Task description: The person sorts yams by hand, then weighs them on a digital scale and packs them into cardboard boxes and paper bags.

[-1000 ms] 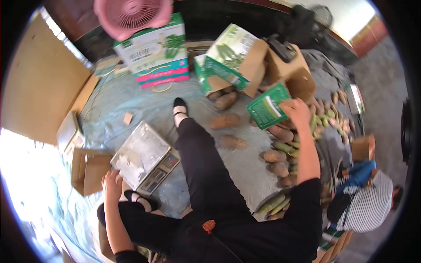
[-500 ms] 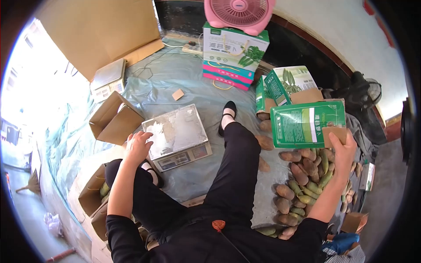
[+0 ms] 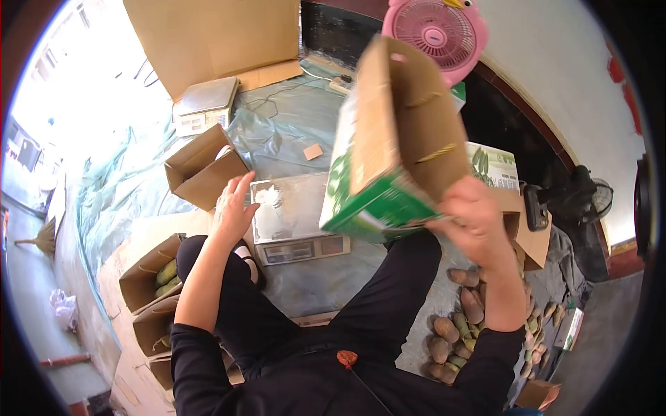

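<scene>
My right hand (image 3: pixel 472 215) grips the lower right edge of a green and white cardboard box (image 3: pixel 378 201). The box is raised and tilted, its open side showing a brown inside with a yellow cord handle. It partly covers the right part of a digital scale (image 3: pixel 295 208) with a worn metal plate. My left hand (image 3: pixel 234 208) is beside the scale's left edge, fingers apart and holding nothing. Just behind that hand stands an open brown box (image 3: pixel 206 166).
Several root vegetables (image 3: pixel 444 329) lie on the floor at right. Open boxes with green produce (image 3: pixel 149 270) stand at left. A second scale (image 3: pixel 207 104), a pink fan (image 3: pixel 436 35) and a black fan (image 3: pixel 590 197) are farther back. A broom (image 3: pixel 45 239) is far left.
My right hand has brought the green box leftward, turning its open side into view. My left hand stays near the scale. The view has shifted slightly.
</scene>
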Action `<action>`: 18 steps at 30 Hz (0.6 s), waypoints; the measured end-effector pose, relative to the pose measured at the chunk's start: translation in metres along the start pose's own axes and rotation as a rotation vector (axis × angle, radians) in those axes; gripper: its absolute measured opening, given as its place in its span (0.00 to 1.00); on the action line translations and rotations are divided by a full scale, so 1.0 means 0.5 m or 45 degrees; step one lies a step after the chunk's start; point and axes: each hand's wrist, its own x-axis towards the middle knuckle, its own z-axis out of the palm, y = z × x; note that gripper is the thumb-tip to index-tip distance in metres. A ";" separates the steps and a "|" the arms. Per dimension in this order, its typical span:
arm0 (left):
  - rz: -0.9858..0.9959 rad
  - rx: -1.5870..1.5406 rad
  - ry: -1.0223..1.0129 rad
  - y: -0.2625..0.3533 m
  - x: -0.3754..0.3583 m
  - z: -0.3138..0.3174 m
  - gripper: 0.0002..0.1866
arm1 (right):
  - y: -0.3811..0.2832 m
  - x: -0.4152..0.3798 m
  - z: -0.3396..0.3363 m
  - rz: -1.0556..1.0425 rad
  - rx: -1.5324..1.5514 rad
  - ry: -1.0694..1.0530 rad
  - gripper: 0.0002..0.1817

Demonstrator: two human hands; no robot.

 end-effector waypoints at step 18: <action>0.508 0.449 -0.239 -0.013 -0.047 -0.019 0.07 | 0.096 0.071 0.274 -0.611 -0.541 -0.333 0.01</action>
